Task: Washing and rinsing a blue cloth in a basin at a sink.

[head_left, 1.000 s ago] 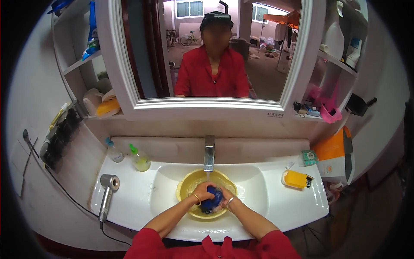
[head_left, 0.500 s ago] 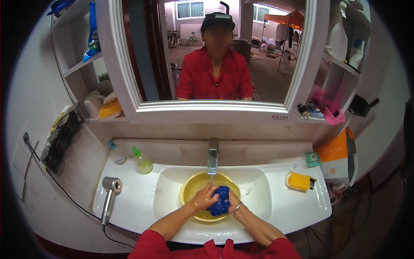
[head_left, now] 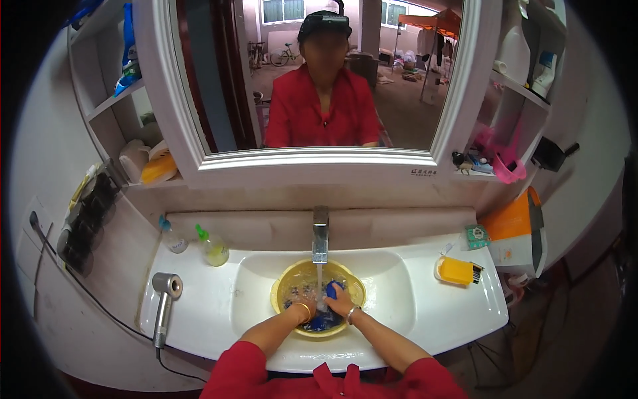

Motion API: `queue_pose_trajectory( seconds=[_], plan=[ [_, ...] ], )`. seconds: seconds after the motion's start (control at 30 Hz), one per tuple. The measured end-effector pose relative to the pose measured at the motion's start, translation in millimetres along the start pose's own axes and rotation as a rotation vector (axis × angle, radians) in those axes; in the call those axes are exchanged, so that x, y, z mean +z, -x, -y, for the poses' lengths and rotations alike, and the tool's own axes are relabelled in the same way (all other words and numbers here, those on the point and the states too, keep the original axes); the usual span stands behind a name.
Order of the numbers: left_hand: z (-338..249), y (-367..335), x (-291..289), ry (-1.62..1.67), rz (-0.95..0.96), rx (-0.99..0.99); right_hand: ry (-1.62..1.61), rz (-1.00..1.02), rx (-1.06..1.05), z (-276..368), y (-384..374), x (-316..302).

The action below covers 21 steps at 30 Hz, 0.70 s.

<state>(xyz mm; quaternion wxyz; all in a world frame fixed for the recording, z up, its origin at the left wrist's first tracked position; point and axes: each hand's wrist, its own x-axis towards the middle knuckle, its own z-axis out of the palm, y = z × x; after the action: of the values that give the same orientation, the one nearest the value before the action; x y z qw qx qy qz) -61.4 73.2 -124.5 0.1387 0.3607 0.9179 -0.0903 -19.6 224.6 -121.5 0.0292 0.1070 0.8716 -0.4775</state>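
Observation:
A yellow basin [head_left: 278, 307] stands in the white sink [head_left: 392, 299] under the metal faucet [head_left: 320, 234], and water runs into it. Wet blue cloth [head_left: 325, 323] lies partly under the splashing water in the basin. My right hand [head_left: 340, 303] grips a bunched part of this cloth at the basin's right side, with the fingers closed round it. On the left side, my left hand [head_left: 304, 308] is down in the water beside the cloth. Splashes and water hide its fingers, so its hold cannot be made out.
A hair dryer [head_left: 165, 302] with a cord and two pump bottles [head_left: 216, 254] stand on the left of the counter. At right are a yellow brush [head_left: 457, 271] and a green packet [head_left: 476, 237]. A framed mirror [head_left: 319, 154] and shelves [head_left: 518, 93] rise behind.
Both hands have lowered the blue cloth from above the basin into the water. It has spread out, and the water now splashes. The view has shifted slightly.

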Motion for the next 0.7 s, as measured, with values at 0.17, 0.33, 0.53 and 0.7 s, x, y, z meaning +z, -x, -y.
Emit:
queue_pose_trajectory(
  seconds=[0.17,0.33,0.53,0.7],
  plan=[
    [-7,-2,-54,0.651,-0.124,-0.145,-0.727,0.216,0.743,38,5,-23],
    [-31,51,-150,1.239,-0.319,0.187,-1.268,0.18,0.725,45,10,-30],
    [-60,72,-164,0.869,-0.735,0.289,-1.288,0.141,0.498,80,37,-51],
    [-13,53,-116,0.836,-0.423,-0.006,-1.338,0.177,0.583,96,32,-68]
  ],
)
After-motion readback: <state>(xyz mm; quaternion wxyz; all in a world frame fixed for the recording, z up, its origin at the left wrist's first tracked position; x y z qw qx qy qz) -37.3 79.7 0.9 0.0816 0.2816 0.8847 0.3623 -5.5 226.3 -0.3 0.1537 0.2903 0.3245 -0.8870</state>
